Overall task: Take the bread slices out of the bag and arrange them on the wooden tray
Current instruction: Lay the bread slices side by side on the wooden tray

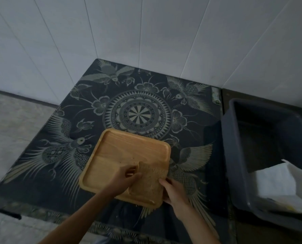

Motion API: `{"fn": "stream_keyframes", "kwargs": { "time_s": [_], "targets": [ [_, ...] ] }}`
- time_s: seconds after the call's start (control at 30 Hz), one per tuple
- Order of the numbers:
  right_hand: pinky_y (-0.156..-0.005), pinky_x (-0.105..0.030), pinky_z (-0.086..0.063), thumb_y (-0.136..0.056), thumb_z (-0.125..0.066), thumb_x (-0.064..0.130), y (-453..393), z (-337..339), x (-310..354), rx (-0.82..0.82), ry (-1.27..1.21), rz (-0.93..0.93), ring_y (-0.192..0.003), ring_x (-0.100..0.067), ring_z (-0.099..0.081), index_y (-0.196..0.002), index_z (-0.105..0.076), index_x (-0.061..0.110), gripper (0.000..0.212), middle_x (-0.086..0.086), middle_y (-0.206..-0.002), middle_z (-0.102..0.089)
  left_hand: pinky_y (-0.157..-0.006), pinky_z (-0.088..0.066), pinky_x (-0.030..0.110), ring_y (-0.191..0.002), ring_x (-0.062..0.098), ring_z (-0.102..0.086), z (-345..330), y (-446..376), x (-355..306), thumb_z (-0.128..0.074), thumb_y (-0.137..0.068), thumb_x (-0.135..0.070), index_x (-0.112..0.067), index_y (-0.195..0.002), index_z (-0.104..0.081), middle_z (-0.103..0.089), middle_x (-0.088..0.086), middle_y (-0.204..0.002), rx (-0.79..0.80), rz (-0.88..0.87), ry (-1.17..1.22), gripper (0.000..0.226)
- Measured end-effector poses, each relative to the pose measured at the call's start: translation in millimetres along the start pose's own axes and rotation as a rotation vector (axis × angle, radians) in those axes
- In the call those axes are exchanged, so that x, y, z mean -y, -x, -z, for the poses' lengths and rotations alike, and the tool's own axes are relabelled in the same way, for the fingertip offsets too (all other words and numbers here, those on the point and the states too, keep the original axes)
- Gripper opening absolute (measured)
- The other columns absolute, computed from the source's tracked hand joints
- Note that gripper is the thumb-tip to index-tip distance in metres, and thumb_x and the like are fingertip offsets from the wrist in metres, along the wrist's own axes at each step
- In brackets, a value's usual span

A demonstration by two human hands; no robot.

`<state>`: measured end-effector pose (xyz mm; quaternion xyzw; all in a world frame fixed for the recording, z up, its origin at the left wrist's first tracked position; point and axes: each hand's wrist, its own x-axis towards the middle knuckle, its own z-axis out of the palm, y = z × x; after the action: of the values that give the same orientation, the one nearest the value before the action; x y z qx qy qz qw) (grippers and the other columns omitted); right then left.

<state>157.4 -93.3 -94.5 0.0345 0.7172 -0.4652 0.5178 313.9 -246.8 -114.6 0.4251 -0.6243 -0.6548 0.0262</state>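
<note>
A square wooden tray (129, 152) lies on a dark patterned cloth, turned at an angle. Brown bread slices (150, 180) rest in the tray's near right corner, apparently stacked. My left hand (125, 178) grips the slices at their left edge, fingers curled over the top. At the right edge my right hand (173, 189) holds the same slices, fingers against the side. The rest of the tray holds only a few crumbs. A white bag (279, 182) lies crumpled in a bin to the right.
A dark grey plastic bin (234, 138) stands just right of the table and holds the white bag. The cloth (139, 110) covers a small table set against white panelled walls. Pale floor shows to the left.
</note>
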Motion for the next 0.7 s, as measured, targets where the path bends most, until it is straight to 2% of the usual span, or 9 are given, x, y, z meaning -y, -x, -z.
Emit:
{"fn": "stream_keyframes", "kwargs": {
  "time_s": [0.1,0.17,0.27,0.33,0.4,0.47,0.57,0.7],
  "targets": [
    [-0.064,-0.030,-0.062,-0.093,-0.073,0.030,-3.3,-2.2,-4.9,-0.024,0.007,0.000,-0.095,-0.020,-0.076,-0.116,-0.075,0.025,0.023,0.000,-0.106,-0.080,-0.099,-0.057,0.047,-0.116,0.021,-0.066,-1.9,-3.4,7.4,-0.070,-0.093,-0.029,-0.010,-0.133,-0.062,-0.069,0.005,-0.125,0.013,0.021,-0.022,0.045],
    [-0.065,-0.030,-0.063,-0.092,-0.074,0.032,-5.9,-2.1,-7.9,-0.026,0.011,0.010,-0.093,-0.017,-0.077,-0.114,-0.076,0.028,0.023,0.004,-0.103,-0.081,-0.098,-0.057,0.048,-0.115,0.020,-0.067,-2.0,-3.8,10.6,-0.071,-0.090,-0.039,-0.013,-0.133,-0.063,-0.070,0.003,-0.123,0.007,0.037,-0.039,0.051],
    [-0.075,-0.033,-0.064,-0.092,-0.073,0.038,-7.5,-4.9,-10.4,-0.053,0.066,0.055,-0.095,-0.014,-0.075,-0.103,-0.077,0.040,0.012,0.008,-0.104,-0.080,-0.095,-0.060,0.044,-0.110,0.014,-0.068,-1.6,-5.4,15.1,-0.068,-0.073,-0.063,-0.019,-0.130,-0.065,-0.071,-0.004,-0.118,-0.028,0.043,-0.065,0.072],
    [-0.085,-0.040,-0.064,-0.092,-0.071,0.041,-9.4,-7.2,-12.1,-0.069,0.117,0.108,-0.098,-0.013,-0.073,-0.095,-0.074,0.047,0.007,0.010,-0.104,-0.078,-0.092,-0.061,0.042,-0.105,0.010,-0.069,-1.9,-6.2,18.4,-0.063,-0.070,-0.068,-0.023,-0.129,-0.066,-0.071,-0.009,-0.114,-0.045,0.041,-0.097,0.074],
    [-0.088,-0.043,-0.063,-0.093,-0.069,0.043,-10.2,-8.1,-14.3,-0.080,0.170,0.144,-0.097,-0.012,-0.072,-0.094,-0.072,0.047,0.006,0.012,-0.103,-0.077,-0.089,-0.062,0.040,-0.102,0.008,-0.069,-2.7,-4.4,19.3,-0.061,-0.071,-0.070,-0.026,-0.128,-0.066,-0.071,-0.011,-0.112,-0.060,0.053,-0.127,0.071],
    [-0.088,-0.041,-0.062,-0.095,-0.066,0.044,-11.2,-5.5,-15.8,-0.093,0.251,0.179,-0.097,-0.010,-0.071,-0.103,-0.073,0.041,0.011,0.013,-0.104,-0.075,-0.088,-0.062,0.039,-0.103,0.009,-0.069,-5.2,-1.6,15.9,-0.062,-0.076,-0.066,-0.029,-0.128,-0.065,-0.071,-0.013,-0.112,-0.071,0.065,-0.169,0.064],
    [-0.087,-0.035,-0.060,-0.095,-0.067,0.042,-13.9,3.8,-15.4,-0.118,0.333,0.218,-0.099,-0.008,-0.068,-0.117,-0.072,0.027,0.027,0.012,-0.107,-0.073,-0.092,-0.060,0.043,-0.108,0.013,-0.066,-12.3,3.0,5.2,-0.065,-0.090,-0.047,-0.024,-0.132,-0.062,-0.068,-0.010,-0.117,-0.078,0.056,-0.233,0.048],
    [-0.089,-0.038,-0.061,-0.095,-0.069,0.037,-18.2,12.0,-10.5,-0.048,0.371,0.240,-0.099,-0.008,-0.070,-0.114,-0.072,0.026,0.023,0.012,-0.105,-0.074,-0.094,-0.057,0.039,-0.116,0.016,-0.061,-19.4,10.0,-3.9,-0.065,-0.095,-0.037,-0.023,-0.147,-0.047,-0.061,-0.001,-0.131,-0.148,0.057,-0.273,0.056]
  ]
}}
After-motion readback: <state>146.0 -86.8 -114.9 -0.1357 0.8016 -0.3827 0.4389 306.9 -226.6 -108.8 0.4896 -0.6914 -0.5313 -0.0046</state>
